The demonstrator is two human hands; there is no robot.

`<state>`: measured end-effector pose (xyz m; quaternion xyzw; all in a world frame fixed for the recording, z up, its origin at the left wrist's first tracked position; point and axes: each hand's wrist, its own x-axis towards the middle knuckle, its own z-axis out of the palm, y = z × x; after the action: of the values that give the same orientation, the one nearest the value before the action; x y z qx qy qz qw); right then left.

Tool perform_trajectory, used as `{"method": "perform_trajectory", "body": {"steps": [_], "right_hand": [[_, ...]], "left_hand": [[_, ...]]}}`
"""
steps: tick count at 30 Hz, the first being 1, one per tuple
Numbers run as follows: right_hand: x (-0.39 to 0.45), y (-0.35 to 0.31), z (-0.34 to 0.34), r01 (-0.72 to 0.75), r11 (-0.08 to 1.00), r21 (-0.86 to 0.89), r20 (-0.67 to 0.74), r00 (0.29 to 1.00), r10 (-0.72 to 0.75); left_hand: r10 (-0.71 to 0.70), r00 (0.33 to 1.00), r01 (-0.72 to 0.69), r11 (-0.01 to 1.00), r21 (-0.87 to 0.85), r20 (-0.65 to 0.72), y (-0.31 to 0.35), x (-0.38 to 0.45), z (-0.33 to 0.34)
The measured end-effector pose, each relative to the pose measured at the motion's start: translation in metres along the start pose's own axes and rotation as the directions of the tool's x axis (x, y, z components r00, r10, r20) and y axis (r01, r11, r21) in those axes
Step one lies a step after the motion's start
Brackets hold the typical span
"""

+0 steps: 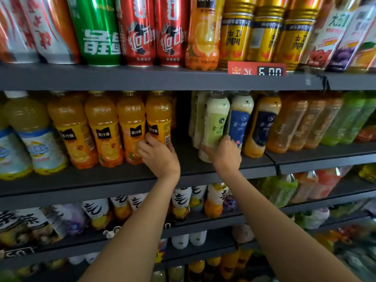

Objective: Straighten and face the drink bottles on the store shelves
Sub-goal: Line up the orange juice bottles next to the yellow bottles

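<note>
From the head view, the left hand (157, 154) gripped the base of a clear plastic orange-juice bottle (159, 117) on the dark metal middle shelf (122, 176). At three o'clock from it, the right hand (224, 153) clasped a pale green-labelled milky bottle (214, 123), which leaned left.

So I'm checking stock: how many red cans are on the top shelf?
2, side by side on the top shelf: left red can beside the green can, right red can beside an orange bottle. More may hide behind.
</note>
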<state>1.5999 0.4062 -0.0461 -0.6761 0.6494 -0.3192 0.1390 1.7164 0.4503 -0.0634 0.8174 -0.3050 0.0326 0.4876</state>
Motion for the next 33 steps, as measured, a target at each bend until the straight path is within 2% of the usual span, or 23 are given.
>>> {"method": "perform_trajectory", "body": {"steps": [3,5,6,8,10,12,14,17,19,22,24,25,27,28,29,30,31,32,33], "right_hand": [[-0.004,-0.001,0.003,-0.039,0.998,0.048,-0.011,0.999,0.039],[-0.016,0.000,0.009,-0.035,0.988,0.149,-0.100,0.994,0.050],[-0.024,0.000,0.012,0.015,0.981,0.194,-0.170,0.985,0.019],[-0.036,-0.003,0.016,0.214,0.944,0.253,-0.247,0.957,-0.151],[-0.036,-0.017,0.018,0.394,0.876,0.277,-0.175,0.918,-0.357],[-0.026,-0.038,0.023,0.454,0.832,0.319,-0.039,0.883,-0.467],[-0.015,-0.056,0.028,0.380,0.832,0.405,0.096,0.887,-0.452],[-0.004,-0.071,0.044,0.229,0.851,0.473,0.278,0.878,-0.390],[-0.003,-0.072,0.050,0.243,0.863,0.444,0.301,0.866,-0.399],[-0.013,-0.066,0.047,0.355,0.825,0.439,0.208,0.853,-0.478],[-0.021,-0.063,0.043,0.425,0.782,0.457,0.198,0.808,-0.555],[-0.024,-0.062,0.041,0.438,0.760,0.480,0.236,0.770,-0.592],[-0.021,-0.061,0.036,0.379,0.733,0.565,0.388,0.662,-0.641],[-0.016,-0.061,0.034,0.296,0.727,0.620,0.437,0.639,-0.633],[-0.010,-0.062,0.032,0.195,0.721,0.665,0.441,0.676,-0.591],[-0.003,-0.065,0.032,0.117,0.713,0.691,0.404,0.756,-0.515],[0.004,-0.068,0.035,0.097,0.722,0.685,0.332,0.840,-0.429],[0.010,-0.074,0.041,0.115,0.751,0.650,0.268,0.890,-0.368],[0.013,-0.082,0.049,0.134,0.784,0.606,0.245,0.907,-0.344]], "left_hand": [[0.016,0.999,-0.016,1.000,-0.003,-0.033,-0.004,0.001,0.002],[0.054,0.998,-0.054,0.999,0.008,-0.034,-0.010,0.003,0.001],[0.072,0.997,-0.072,0.997,0.015,-0.027,-0.012,0.004,0.000],[0.090,0.996,-0.090,0.996,0.010,-0.025,-0.015,0.004,-0.003],[0.120,0.993,-0.120,0.993,-0.013,-0.020,-0.017,0.004,-0.006],[0.170,0.985,-0.170,0.984,-0.055,-0.010,-0.022,0.006,-0.010],[0.228,0.974,-0.225,0.966,-0.125,0.009,-0.030,0.009,-0.016],[0.289,0.957,-0.290,0.934,-0.210,-0.039,-0.040,0.014,-0.029],[0.304,0.951,-0.309,0.917,-0.252,-0.059,-0.043,0.015,-0.039],[0.315,0.949,-0.298,0.904,-0.307,0.008,-0.036,0.018,-0.050],[0.305,0.952,-0.282,0.910,-0.303,0.033,-0.032,0.022,-0.054],[0.293,0.956,-0.271,0.918,-0.288,0.034,-0.033,0.024,-0.056],[0.276,0.961,-0.260,0.932,-0.252,0.030,-0.038,0.027,-0.062],[0.272,0.962,-0.258,0.934,-0.245,0.026,-0.042,0.029,-0.066],[0.271,0.962,-0.259,0.935,-0.241,0.021,-0.046,0.031,-0.070],[0.269,0.963,-0.258,0.937,-0.234,0.015,-0.049,0.033,-0.075],[0.272,0.962,-0.263,0.939,-0.223,0.014,-0.052,0.035,-0.079],[0.281,0.959,-0.271,0.940,-0.209,0.021,-0.053,0.037,-0.081],[0.290,0.957,-0.278,0.941,-0.194,0.032,-0.054,0.039,-0.083]]}}
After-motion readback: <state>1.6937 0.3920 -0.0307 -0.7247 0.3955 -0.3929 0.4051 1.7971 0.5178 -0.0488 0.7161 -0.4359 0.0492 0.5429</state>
